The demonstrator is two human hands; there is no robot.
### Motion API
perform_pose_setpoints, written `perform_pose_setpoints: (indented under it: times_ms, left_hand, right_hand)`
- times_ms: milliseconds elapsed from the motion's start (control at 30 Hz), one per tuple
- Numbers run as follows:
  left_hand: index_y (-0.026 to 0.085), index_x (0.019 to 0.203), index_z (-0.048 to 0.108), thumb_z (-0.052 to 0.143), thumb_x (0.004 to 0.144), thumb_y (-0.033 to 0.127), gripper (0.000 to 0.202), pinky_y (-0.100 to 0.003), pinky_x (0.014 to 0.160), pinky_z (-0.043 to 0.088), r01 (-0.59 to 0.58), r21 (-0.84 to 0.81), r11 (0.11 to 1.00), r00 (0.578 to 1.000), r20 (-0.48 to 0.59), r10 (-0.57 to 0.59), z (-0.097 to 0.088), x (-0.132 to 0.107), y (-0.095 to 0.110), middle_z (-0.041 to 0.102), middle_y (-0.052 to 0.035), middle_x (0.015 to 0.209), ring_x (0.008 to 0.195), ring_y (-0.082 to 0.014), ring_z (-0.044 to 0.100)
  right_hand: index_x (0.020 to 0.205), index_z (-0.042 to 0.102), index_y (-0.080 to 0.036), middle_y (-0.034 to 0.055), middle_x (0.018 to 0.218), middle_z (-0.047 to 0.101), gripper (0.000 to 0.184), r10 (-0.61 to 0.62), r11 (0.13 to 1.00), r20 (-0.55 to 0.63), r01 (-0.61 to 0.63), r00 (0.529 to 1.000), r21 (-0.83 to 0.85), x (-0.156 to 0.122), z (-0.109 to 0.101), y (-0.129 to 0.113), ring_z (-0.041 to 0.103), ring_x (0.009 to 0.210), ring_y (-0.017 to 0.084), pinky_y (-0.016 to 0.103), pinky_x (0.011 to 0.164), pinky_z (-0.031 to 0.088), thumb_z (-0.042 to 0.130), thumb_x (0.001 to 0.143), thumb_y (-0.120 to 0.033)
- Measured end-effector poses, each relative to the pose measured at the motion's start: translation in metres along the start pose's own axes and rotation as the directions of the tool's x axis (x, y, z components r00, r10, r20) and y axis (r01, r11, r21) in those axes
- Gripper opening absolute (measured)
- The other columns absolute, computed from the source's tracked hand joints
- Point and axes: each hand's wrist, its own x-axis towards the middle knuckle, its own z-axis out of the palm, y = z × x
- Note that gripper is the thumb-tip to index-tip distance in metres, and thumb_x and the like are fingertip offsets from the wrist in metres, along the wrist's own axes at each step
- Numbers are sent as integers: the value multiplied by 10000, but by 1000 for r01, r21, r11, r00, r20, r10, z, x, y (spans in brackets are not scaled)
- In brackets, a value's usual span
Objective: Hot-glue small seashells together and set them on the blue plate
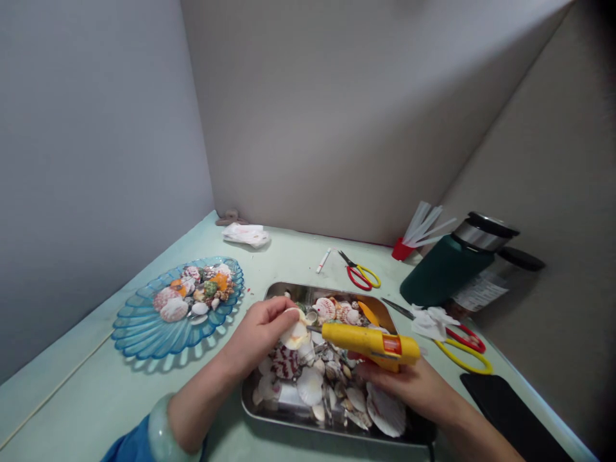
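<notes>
My left hand (267,327) pinches a pale yellow-white seashell (295,335) above a metal tray (308,423). In my right hand (402,382) is a yellow hot glue gun (370,341), its nozzle pointing left and close to the shell; whether they touch I cannot tell. Below both hands the tray holds many loose shells, among them a white scallop shell (310,386), a maroon-striped shell (285,362) and a large whitish shell (385,410) at the front right. My right fingers are partly hidden behind the glue gun.
A blue scalloped plate (144,330) bearing shells stands left. Behind the tray lie scissors (360,276) and a white marker (323,260). To the right are a green bottle (447,269), a red cup (402,249) of glue sticks, more scissors (464,346) with tissue, and a black phone-like slab (510,410).
</notes>
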Motion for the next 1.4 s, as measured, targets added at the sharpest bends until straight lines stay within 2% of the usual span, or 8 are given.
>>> perform_pose_setpoints:
  times_ms: [267,467,633,867,1067,1267,1400]
  left_hand:
    - [167,677,543,576,768,364,219,-194,407,196,2,-42,999,999,53,0,-1,0,-2,412,64,534,464,-75,317]
    - [161,689,567,601,745,391,239,-188,427,245,14,-100,995,996,93,-5,-2,0,-4,469,43,558,502,-89,379]
    - [163,681,565,602,740,397,245,-192,417,235,12,-88,996,998,66,-6,-1,0,-3,470,42,552,493,-89,375]
    - [175,662,518,580,762,400,254,-194,397,179,-12,-42,999,998,65,15,-2,0,-3,399,66,526,459,-75,303]
    - [173,675,527,565,773,412,261,-190,401,196,-22,-3,1000,997,73,22,-3,1,-4,409,59,542,477,-81,323]
    - [176,653,512,562,774,399,258,-196,388,170,-10,-35,999,1000,15,11,-2,2,-4,383,66,517,443,-71,293]
    - [174,629,502,574,764,375,253,-195,384,166,-12,-48,999,1000,11,12,-1,2,-4,382,68,507,434,-66,295]
  right_hand:
    - [955,710,-211,70,955,712,240,25,1000,-23,-24,999,14,-2,-1,2,656,894,248,378,810,540,659,772,-358]
    - [946,706,-197,68,931,715,242,33,999,-31,-33,999,13,-2,-1,2,663,863,241,355,776,558,662,769,-356]
    - [959,706,-203,66,939,717,259,38,999,-70,-35,997,36,-3,-1,4,661,885,252,367,792,555,660,764,-367]
    - [954,704,-222,58,934,714,224,5,1000,-21,-5,1000,11,-2,-1,3,662,869,241,367,793,552,655,778,-351]
    - [933,709,-218,61,927,717,218,14,1000,-5,-14,1000,20,-3,-1,1,665,862,243,372,794,551,659,772,-358]
    - [984,706,-219,70,940,716,256,-22,1000,17,22,1000,-2,-2,0,1,661,874,244,371,803,548,654,777,-359]
    - [937,717,-238,48,898,717,202,-27,1000,22,27,999,3,-2,0,-2,665,865,237,360,805,547,665,767,-334]
